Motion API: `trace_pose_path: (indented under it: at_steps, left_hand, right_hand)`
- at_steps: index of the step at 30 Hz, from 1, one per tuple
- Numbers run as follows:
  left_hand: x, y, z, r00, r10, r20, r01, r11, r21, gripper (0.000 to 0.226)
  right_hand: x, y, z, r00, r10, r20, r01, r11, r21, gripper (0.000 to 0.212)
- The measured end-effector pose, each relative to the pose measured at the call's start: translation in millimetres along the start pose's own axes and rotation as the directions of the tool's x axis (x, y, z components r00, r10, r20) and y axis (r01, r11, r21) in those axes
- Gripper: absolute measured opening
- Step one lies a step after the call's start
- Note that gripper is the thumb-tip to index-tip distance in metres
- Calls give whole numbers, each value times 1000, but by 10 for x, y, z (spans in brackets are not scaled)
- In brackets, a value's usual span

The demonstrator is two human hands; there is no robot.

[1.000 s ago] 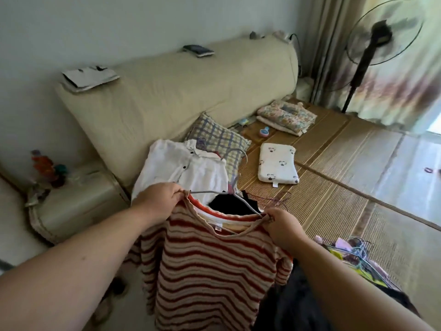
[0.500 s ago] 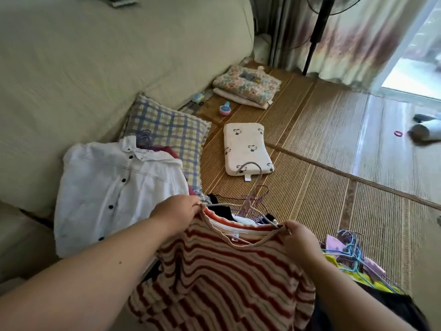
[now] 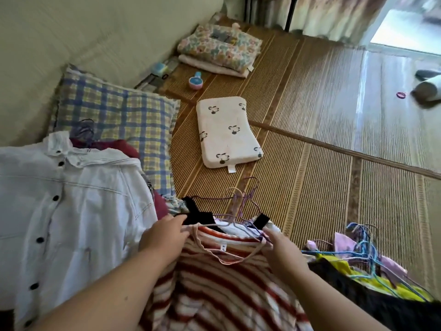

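striped sweater (image 3: pixel 222 290) lower centre of frame, left hand (image 3: pixel 163 237) pinching its collar, right hand (image 3: pixel 281 252) gripping collar's other side, hangers (image 3: pixel 241 204) just above, white shirt (image 3: pixel 71 211) at left

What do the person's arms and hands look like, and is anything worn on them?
The left forearm and right forearm are bare down to the frame's bottom edge, with no sleeve in view. The left hand and right hand wear no gloves, and no ring, watch or bracelet shows on the sides in view. The left forearm has one small dark spot.
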State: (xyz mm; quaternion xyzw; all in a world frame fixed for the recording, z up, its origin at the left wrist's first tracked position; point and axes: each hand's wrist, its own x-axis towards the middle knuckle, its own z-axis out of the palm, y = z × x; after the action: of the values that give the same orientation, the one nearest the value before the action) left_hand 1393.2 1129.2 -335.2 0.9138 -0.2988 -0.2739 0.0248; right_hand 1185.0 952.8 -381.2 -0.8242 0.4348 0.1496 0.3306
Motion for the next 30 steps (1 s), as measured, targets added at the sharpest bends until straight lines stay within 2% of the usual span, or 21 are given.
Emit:
trace_pose_path:
  at_steps: [2,5,11,16,19,23,26,30]
  left_hand:
    - [-86,7,67,999,35,-10,-36,999,-17,57]
    - [-324,42,69,995,85,53,-86,996,33,63]
    - [-1107,155,-157,980,198,22,-198,980,28,62]
    - [-2060,289,-398,951,305,-49,-302,951,71,63]
    - [-2743,402,-474,909,407,-92,-396,911,117,62]
    - [-3594,675,-378,861,479,-173,-477,877,55,55]
    - [-4131,959,-187,825,530,-196,-539,842,11,54]
    - [-4641,1514,9,705,686,-181,-682,726,91,50]
  right_hand:
    - [-61,14,28,999,-45,22,46,998,-35,63]
    - [-246,-45,-38,993,-115,5,115,990,-75,70]
    - [-956,-314,-292,974,-215,-74,199,964,-177,67]
    - [-2045,-381,-434,938,-314,-148,270,927,-259,61]
    - [-2871,-258,-463,913,-335,-231,270,923,-274,56]
    - [-3881,154,-454,907,-280,-314,208,947,-246,48]
    - [-4519,606,-506,925,-157,-346,87,974,-210,48]
    - [-5261,1250,-686,907,-7,-421,-51,991,-126,50]
